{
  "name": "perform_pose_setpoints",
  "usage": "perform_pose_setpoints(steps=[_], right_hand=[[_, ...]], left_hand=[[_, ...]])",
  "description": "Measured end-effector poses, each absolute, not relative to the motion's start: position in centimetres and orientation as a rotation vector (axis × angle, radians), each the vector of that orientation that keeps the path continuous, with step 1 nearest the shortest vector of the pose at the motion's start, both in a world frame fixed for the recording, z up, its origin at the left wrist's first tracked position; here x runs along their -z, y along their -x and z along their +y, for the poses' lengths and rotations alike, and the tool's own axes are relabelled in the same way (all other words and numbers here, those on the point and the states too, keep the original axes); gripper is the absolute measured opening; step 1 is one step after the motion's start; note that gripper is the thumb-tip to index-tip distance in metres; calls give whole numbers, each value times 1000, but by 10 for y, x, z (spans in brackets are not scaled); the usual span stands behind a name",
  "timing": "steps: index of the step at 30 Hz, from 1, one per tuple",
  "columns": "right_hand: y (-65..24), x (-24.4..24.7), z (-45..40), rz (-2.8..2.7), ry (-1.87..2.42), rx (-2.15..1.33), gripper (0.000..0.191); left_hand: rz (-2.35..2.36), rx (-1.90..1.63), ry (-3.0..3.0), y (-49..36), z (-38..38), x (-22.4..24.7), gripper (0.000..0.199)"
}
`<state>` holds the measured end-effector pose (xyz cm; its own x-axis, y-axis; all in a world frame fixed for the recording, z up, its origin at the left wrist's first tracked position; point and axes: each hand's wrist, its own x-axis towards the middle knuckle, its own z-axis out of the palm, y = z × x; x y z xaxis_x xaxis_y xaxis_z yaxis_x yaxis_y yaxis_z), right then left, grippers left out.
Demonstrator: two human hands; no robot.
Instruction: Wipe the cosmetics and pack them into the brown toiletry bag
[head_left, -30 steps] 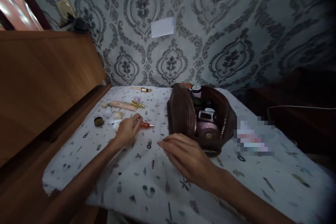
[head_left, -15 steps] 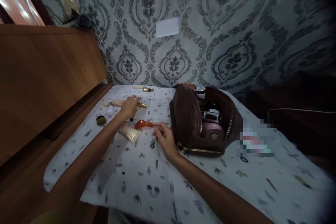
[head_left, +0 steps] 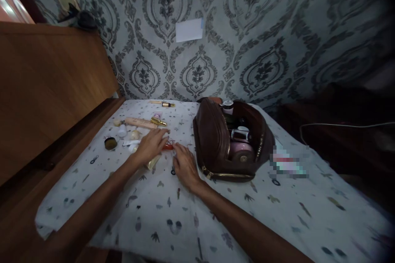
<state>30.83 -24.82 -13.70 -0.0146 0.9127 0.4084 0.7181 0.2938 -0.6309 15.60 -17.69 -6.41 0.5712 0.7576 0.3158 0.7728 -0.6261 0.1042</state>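
My left hand (head_left: 152, 145) reaches over the small group of cosmetics, fingers stretched out above the left part of a glossy orange-red item (head_left: 168, 146). My right hand (head_left: 185, 167) lies palm down beside it, fingertips at its right end and thumb apart. Only a short stretch of the orange-red item shows between the hands. A cream-coloured tube (head_left: 152, 162) is partly covered by my left hand. Just beyond lie a long pinkish tube (head_left: 140, 122) and a gold tube (head_left: 158, 121). A brown toiletry bag (head_left: 212, 139) stands unzipped to the right, filled with jars and bottles.
White patterned cloth (head_left: 173, 213) covers the surface. Left of my hands are a dark round-topped brush (head_left: 110, 143), a white bottle (head_left: 122, 130) and small round items. A gold-and-black tube (head_left: 168, 104) lies near the wall. A wooden panel (head_left: 52, 98) rises at left.
My left hand has come back toward me, from by the gold tube to the orange-red item. My right hand's fingers have spread from a pinch at its end. The view has shifted slightly.
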Motion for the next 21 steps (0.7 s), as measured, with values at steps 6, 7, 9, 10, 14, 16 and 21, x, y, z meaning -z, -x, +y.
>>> perform_pose_setpoints(steps=[6,7,9,10,14,16,21], right_hand=[[-311,124,-252,-1840,1516,-340,44],[-311,123,-251,-1842,1522,-337,42],[-312,124,-250,-1853,1543,-323,37],[-312,123,-250,-1860,1558,-311,33],[-310,119,-254,-1920,1599,-270,18],[-308,116,-257,-1960,1609,-262,16],[-305,107,-261,-2045,1647,-296,16]], left_hand=[[-1267,348,2755,-161,-193,83,29],[-1268,338,2744,-162,-192,84,29],[-1268,331,2733,-163,-190,84,30],[-1270,336,2728,-164,-189,84,30],[-1266,412,2725,-167,-191,84,29],[-1240,468,2741,-167,-193,85,28],[-1168,642,2796,-164,-198,87,29]])
